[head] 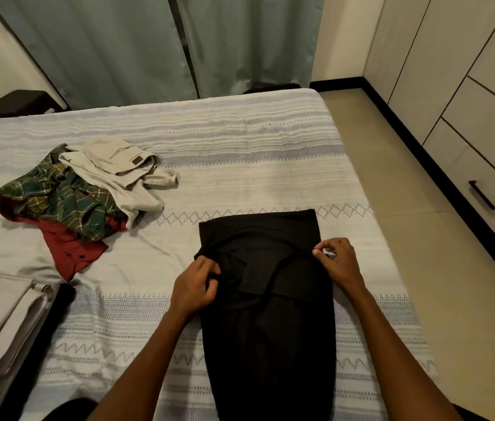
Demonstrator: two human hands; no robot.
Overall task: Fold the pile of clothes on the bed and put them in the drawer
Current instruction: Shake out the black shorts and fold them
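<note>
1. Head view, step in hand: folding under way on one piece. A black garment (266, 287) lies lengthwise on the bed (240, 165), its near end running toward the person and off the lower edge of frame, its far end already doubled back into a squared panel.
2. Left hand (196, 287): fingers curled, gripping a bunched fold at the garment's left edge. Thumb hidden in the cloth; cannot tell how deep the hold goes.
3. Right hand (336, 262): thumb and forefinger pinch the garment's right edge, the other fingers loosely curled. Both hands sit at about the same line across the cloth, one per side.
4. Judgement: mid-fold, both edges taken up for the next crease. The next move likely calls for carrying both edges together at an even pace so the fold lands square, then smoothing the bunching on the left.
5. Pile of clothes (88, 196), unfolded, lies well apart to the far left on the bed: green plaid, a red piece beneath, a pale beige piece on top.
6. Drawers (483, 177) with dark handles sit across the floor strip on the right, all closed. Nothing stowed yet that I can see, so much of the task remains.
</note>
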